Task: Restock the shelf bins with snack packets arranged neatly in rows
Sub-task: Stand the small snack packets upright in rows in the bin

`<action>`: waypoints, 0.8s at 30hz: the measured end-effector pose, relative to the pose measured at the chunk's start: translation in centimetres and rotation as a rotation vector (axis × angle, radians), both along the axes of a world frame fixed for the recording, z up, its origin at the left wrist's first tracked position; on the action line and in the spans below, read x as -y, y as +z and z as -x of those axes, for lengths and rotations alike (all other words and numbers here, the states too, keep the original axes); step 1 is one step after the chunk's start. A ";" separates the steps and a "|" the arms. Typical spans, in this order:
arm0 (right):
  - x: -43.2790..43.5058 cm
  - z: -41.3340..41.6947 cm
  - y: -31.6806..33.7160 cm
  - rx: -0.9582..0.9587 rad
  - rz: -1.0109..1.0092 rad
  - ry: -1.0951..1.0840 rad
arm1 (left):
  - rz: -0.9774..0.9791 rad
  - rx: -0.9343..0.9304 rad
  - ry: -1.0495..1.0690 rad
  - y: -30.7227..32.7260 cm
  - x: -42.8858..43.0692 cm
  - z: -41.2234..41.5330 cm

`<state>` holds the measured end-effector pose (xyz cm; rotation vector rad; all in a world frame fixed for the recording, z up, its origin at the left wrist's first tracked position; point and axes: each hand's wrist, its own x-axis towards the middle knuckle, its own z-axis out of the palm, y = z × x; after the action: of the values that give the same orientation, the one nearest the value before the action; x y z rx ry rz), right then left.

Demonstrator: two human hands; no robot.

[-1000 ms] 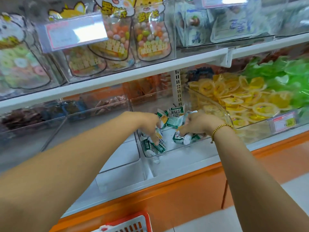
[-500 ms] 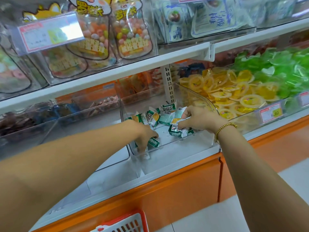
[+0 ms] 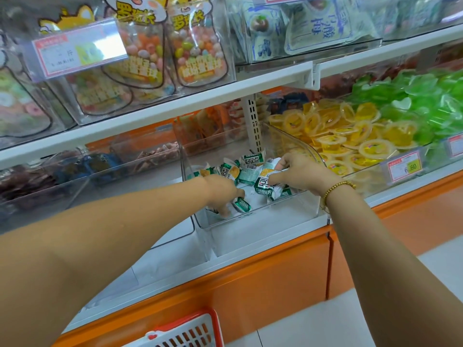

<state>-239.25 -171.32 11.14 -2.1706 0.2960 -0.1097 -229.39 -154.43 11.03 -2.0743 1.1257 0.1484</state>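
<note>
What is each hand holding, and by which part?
The right hand pinches a green-and-white snack packet by its upper edge. The left hand rests on packets in the bin; its grip cannot be told.

Both bare forearms reach forward and come toward each other, the left arm from the lower left and the right arm from the lower right, with the hands near each other but apart. The left hand (image 3: pixel 223 194) is turned palm down, its fingers (image 3: pixel 223 211) curled downward and its thumb pinching a green packet (image 3: pixel 242 206) against them. The right hand (image 3: pixel 302 175), a little higher and with a gold bracelet (image 3: pixel 337 188) around the wrist, also shows its back, and its curled fingers and thumb grip a white packet (image 3: pixel 265 187).
</note>
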 end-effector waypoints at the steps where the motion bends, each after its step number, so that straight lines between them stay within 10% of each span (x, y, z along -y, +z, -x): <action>1: 0.0 0.1 0.1 0.003 0.001 0.004 | -0.013 0.014 -0.001 0.0 0.0 0.1; 9: 0.1 1.4 1.3 0.079 0.001 -0.022 | 0.111 -0.012 0.029 0.1 -0.4 0.6; 16: -1.0 4.4 4.5 0.317 0.199 -0.158 | 1.067 -0.340 0.226 5.1 -5.3 3.3; 24: -9.1 9.5 7.2 0.300 0.174 0.162 | 1.688 -0.146 0.261 5.9 -19.1 17.9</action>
<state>-248.79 -162.19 18.32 -2.3013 -0.0640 -0.3772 -247.33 -135.33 16.92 -3.6890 1.1257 -0.8316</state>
